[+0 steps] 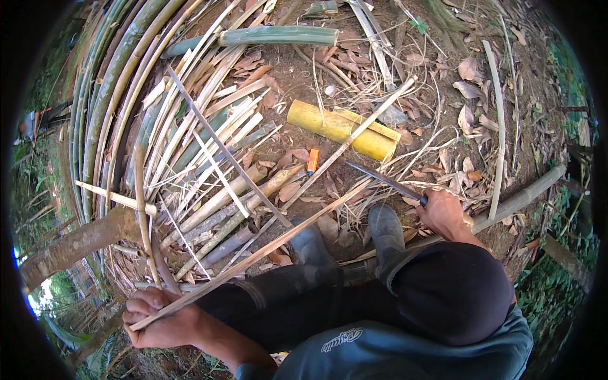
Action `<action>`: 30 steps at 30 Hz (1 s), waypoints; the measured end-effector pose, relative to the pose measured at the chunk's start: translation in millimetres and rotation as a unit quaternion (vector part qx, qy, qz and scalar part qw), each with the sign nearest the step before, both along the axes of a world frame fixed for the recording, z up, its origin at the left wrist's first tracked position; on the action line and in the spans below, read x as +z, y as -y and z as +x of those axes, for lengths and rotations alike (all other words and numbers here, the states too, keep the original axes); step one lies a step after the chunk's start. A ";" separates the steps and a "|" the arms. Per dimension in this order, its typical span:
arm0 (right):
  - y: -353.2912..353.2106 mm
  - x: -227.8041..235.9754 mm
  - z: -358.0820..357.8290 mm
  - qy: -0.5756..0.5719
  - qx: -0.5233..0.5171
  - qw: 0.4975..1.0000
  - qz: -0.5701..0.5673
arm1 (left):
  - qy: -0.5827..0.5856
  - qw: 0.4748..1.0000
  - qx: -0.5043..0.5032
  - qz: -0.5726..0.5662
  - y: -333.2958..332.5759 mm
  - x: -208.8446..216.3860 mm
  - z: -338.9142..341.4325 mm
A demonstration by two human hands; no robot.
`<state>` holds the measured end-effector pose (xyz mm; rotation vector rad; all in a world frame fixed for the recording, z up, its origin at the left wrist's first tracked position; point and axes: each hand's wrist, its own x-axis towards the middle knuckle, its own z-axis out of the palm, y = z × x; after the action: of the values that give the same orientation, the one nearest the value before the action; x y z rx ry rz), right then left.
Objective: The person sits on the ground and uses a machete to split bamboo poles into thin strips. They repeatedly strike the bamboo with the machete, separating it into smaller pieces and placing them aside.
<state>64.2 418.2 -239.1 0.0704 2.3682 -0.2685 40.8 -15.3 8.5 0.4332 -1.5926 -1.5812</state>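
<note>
My left hand (158, 316), at the lower left, is closed around the near end of a long split bamboo strip (253, 256). The strip slants up to the right, over my boots (310, 244). At the right, my right hand (446, 212) grips a knife (389, 182) by its dark handle, with the blade pointing up and left. The blade lies near the strip's far end; whether they touch I cannot tell. Beyond them, yellow bamboo pieces (316, 120) lie on the ground, with a thin pale stick (354, 136) across them. A small orange and blue object (313, 161) lies nearby.
Many split bamboo strips (190, 107) and long poles (120, 82) are heaped at the left. A thin dark strip (221, 145) slants over the heap. A green bamboo length (278, 35) lies at the far side. A pole (525, 193) and dry leaves (468, 92) lie right.
</note>
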 end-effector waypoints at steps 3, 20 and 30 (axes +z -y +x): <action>8.2 17.6 -13.4 -0.045 0.051 0.997 0.023 | 0.023 0.996 0.081 0.016 -18.3 -9.0 -8.9; 57.2 81.0 -170.0 0.082 0.277 0.957 0.037 | 0.002 0.987 0.138 -0.079 -9.9 1.1 11.5; 62.3 65.7 -170.2 -0.161 0.257 0.953 -0.025 | -0.068 0.963 0.123 -0.228 17.4 17.0 30.7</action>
<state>-106.1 355.9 -173.4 -0.6507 2.5926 -0.0882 71.4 -32.7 25.5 0.2501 -1.6615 -0.9962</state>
